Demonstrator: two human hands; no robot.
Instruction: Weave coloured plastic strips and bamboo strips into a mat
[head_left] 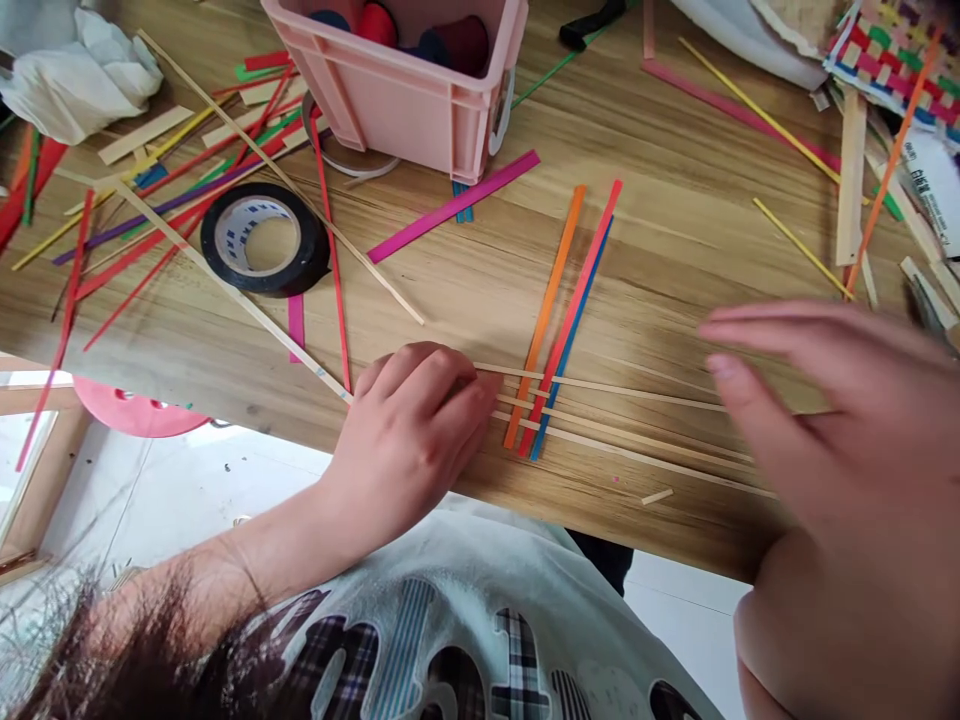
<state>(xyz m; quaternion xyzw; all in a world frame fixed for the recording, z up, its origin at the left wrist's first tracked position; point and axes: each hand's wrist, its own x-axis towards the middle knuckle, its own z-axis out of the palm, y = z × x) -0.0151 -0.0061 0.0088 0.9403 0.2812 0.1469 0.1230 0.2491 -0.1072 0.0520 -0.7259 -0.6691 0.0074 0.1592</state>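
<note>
My left hand rests on the table near its front edge, fingers curled down over the left ends of several thin pale wooden strips. These strips run to the right, side by side. An orange strip, a red strip and a blue strip cross them, woven over and under just right of that hand. My right hand, a bit blurred, hovers above the strips' right ends, its thumb and fingers slightly apart with nothing visible between them.
Black tape lies left, by a pile of coloured strips. A pink bin holding spools stands behind. A magenta strip lies before it. Far right are a woven colourful piece, yellow strips and a white tube.
</note>
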